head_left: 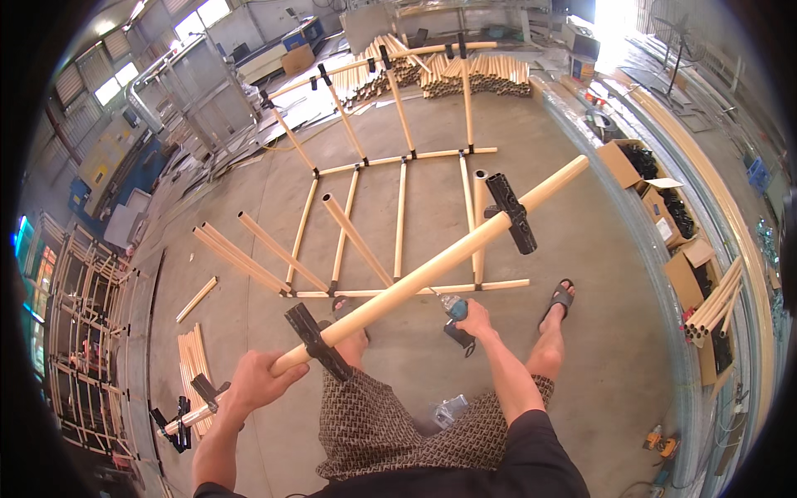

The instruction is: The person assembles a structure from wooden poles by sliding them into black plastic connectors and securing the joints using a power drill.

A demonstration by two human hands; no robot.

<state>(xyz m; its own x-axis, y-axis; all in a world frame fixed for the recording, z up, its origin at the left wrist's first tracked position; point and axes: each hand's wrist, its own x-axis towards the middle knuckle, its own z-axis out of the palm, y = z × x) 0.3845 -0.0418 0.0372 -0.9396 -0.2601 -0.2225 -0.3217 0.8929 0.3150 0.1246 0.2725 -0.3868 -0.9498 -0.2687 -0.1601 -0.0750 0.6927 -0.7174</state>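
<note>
My left hand (259,382) is wrapped round a long cream pipe (415,280), which slants from the lower left up to the right across my body. Black pipe joints are clamped on it: one (318,342) just beyond my hand, another (512,213) toward the far end, and more near the lower-left end. My right hand (475,319) grips a teal and black cordless drill (454,307), its bit pointing left, below the pipe. In front of my feet a frame of cream pipes (401,216) with black joints rests on the floor, several pipes standing up from it.
Loose pipes (193,357) lie on the floor at left, near a pipe rack (83,332). A pipe pile (473,76) sits at the back. Along the right stand cardboard boxes (618,166) of black parts and a pipe bundle (716,303). A yellow drill (662,442) lies lower right.
</note>
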